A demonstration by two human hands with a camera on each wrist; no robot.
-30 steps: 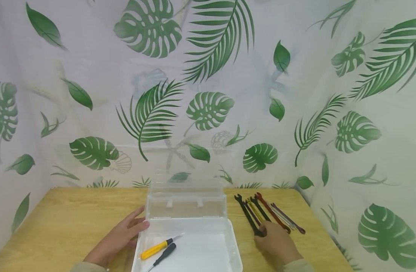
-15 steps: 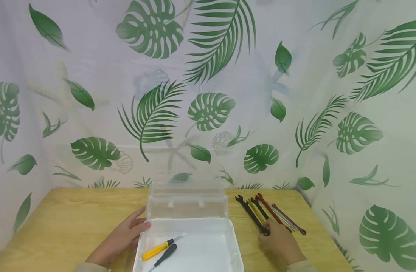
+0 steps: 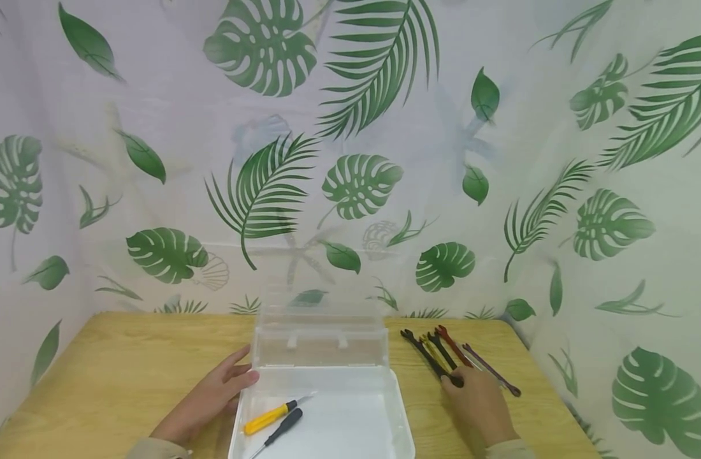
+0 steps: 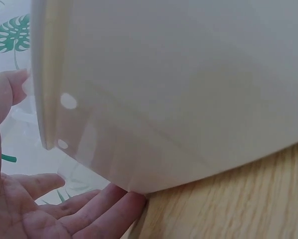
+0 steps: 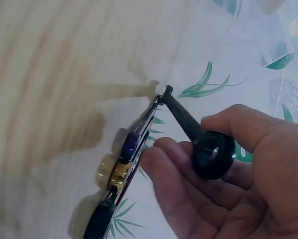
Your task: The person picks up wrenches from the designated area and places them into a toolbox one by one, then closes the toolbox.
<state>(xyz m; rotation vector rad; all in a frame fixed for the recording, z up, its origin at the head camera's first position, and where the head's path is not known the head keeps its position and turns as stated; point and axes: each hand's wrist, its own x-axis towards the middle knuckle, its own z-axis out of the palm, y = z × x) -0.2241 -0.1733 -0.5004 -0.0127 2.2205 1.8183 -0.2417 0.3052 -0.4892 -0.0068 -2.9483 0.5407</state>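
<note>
My right hand [image 3: 478, 401] pinches the ring end of a black wrench [image 3: 427, 354] between thumb and fingers. In the right wrist view the black wrench [image 5: 189, 122] slants, its ring end off the table and its far end close to the other wrenches. These lie side by side: gold [image 5: 120, 174], another black [image 3: 440, 347], red [image 3: 455, 347] and purple [image 3: 492, 370]. My left hand [image 3: 215, 390] touches the left side of a white plastic box [image 3: 404, 414], thumb at the rim. In the left wrist view its fairly straight fingers [image 4: 106, 204] reach the lower corner.
The box's clear lid [image 3: 318, 350] stands raised at the back. Inside lie a yellow-handled tool [image 3: 267, 419] with a thin pale tip and a black-handled screwdriver [image 3: 284, 427]. The wooden table [image 3: 155, 357] ends at a leaf-patterned sheet [image 3: 373, 268].
My right hand has shifted slightly right, swinging the black wrench's ring end toward the other wrenches. My left hand stays at the box. The head view has shifted a little.
</note>
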